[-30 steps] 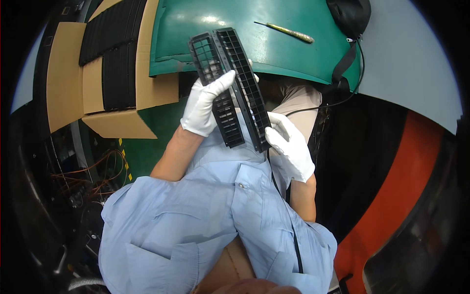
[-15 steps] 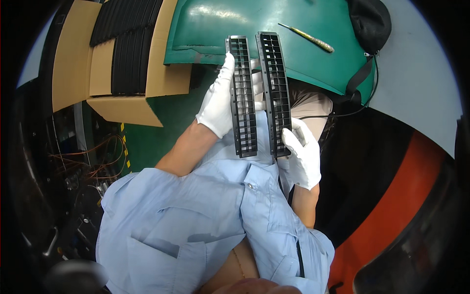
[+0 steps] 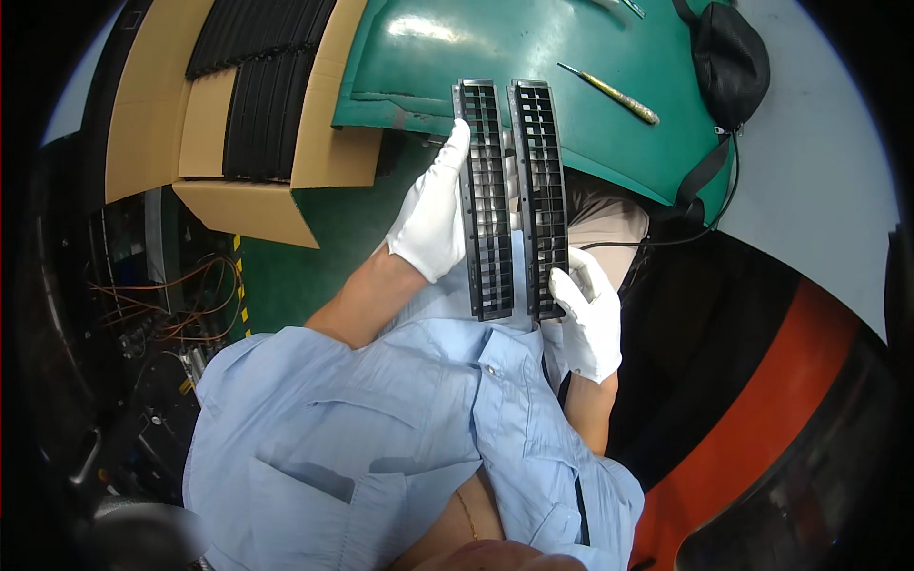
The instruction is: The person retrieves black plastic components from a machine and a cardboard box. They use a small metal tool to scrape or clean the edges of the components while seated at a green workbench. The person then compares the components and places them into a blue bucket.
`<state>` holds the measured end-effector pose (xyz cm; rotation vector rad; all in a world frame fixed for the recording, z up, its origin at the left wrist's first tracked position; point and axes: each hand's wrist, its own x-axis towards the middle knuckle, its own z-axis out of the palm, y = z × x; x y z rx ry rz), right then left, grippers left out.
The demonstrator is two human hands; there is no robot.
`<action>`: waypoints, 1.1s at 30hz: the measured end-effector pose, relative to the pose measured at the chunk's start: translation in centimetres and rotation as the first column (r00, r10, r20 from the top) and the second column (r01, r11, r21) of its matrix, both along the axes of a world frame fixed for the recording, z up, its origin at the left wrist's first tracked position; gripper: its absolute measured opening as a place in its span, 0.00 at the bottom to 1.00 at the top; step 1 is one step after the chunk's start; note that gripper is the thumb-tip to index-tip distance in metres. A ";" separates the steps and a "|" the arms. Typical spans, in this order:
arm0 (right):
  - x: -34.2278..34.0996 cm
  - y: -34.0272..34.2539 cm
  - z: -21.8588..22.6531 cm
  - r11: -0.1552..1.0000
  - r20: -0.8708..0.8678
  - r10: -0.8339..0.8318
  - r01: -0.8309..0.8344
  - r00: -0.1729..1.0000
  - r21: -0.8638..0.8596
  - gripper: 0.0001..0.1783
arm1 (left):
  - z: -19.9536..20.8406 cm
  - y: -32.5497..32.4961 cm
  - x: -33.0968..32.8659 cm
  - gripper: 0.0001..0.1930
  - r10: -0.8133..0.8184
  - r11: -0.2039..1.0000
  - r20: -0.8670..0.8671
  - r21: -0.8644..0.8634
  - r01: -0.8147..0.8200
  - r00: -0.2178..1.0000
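Note:
Two long black plastic grilles (image 3: 489, 205) (image 3: 543, 200) stand side by side in front of me, nearly parallel, with a narrow gap between them. Both show a lattice of small rectangular openings. My left hand (image 3: 427, 224), white-gloved, is closed on the left grille, its thumb along the outer edge; the fingers pass behind, partly hidden, and can be glimpsed through the gap. Whether they also bear on the right grille I cannot tell. At the right grille's near end, my gloved right hand (image 3: 592, 328) pinches its outer edge between thumb and fingers.
Beyond the grilles lies a green-covered worktop (image 3: 457, 57), with a slim screwdriver-like tool (image 3: 614, 93) on it. An open cardboard box (image 3: 143, 114) at the far left holds several stacked black parts (image 3: 262, 119). A black pouch (image 3: 731, 67) with a strap and cable sits at the far right.
Both grilles have come slightly nearer and to the right in view, and the gap at their near ends has narrowed. Each hand keeps its hold. The whole view has shifted a little.

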<state>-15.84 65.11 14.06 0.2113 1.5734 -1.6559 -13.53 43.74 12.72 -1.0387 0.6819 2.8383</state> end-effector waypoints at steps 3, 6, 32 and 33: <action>0.0 -0.1 0.2 1.000 0.001 -0.002 0.002 1.000 0.004 0.22 | 0.0 -0.2 0.2 0.28 -0.008 1.000 -0.027 0.003 0.008 1.000; 0.0 -0.1 0.0 1.000 0.000 0.011 -0.011 1.000 0.015 0.22 | 0.2 -0.2 0.3 0.28 -0.002 1.000 -0.072 0.006 0.002 0.997; 0.5 -1.6 0.6 0.998 -0.235 0.054 -0.057 0.970 -0.006 0.27 | -1.2 0.4 -0.4 0.21 0.160 0.983 -0.014 0.098 -0.158 0.987; 0.5 -1.3 0.0 0.997 -0.254 0.074 -0.075 0.964 0.007 0.26 | -1.8 0.5 -0.5 0.22 0.162 0.980 -0.006 0.115 -0.161 0.987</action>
